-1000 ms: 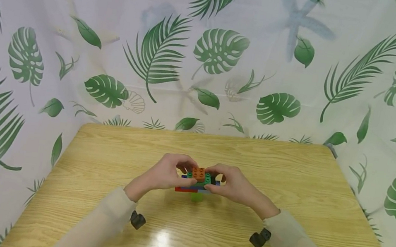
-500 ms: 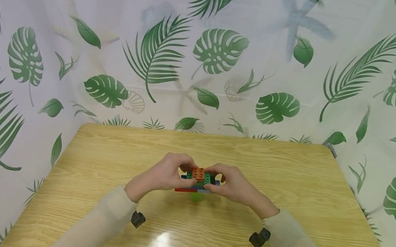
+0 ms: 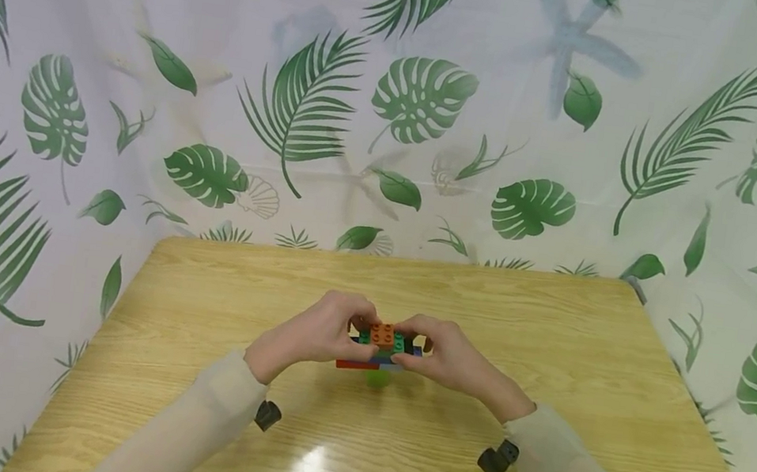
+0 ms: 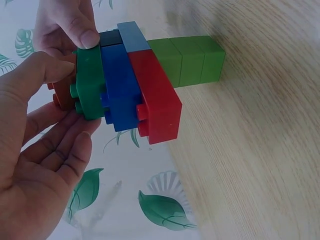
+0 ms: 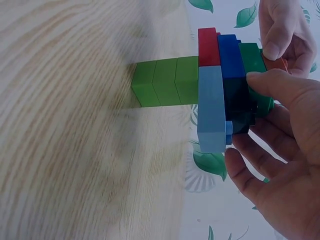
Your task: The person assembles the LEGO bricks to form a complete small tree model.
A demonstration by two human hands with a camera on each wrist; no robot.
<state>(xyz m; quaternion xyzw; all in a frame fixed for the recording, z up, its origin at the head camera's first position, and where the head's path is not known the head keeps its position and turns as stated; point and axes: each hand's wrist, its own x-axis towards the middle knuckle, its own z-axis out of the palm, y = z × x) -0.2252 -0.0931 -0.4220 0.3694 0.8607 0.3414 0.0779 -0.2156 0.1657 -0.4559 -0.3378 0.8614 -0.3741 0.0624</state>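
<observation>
A tower of toy building bricks stands upright on the table, between both hands. Its stem is several light green bricks. Above them lie a red brick and a light blue brick end to end. Over these come a blue brick and a dark brick, then a green brick. An orange brick tops the tower, pinched between thumb and fingers of my left hand. My right hand grips the green brick, its thumb on the near side.
The wooden table extends around the tower on every side. A leaf-patterned cloth hangs behind it and along both sides. Small black devices sit at the wrists, below the sleeves.
My left hand has tilted and shifted very slightly to the right around the orange brick. My right hand and the tower stay nearly still.
</observation>
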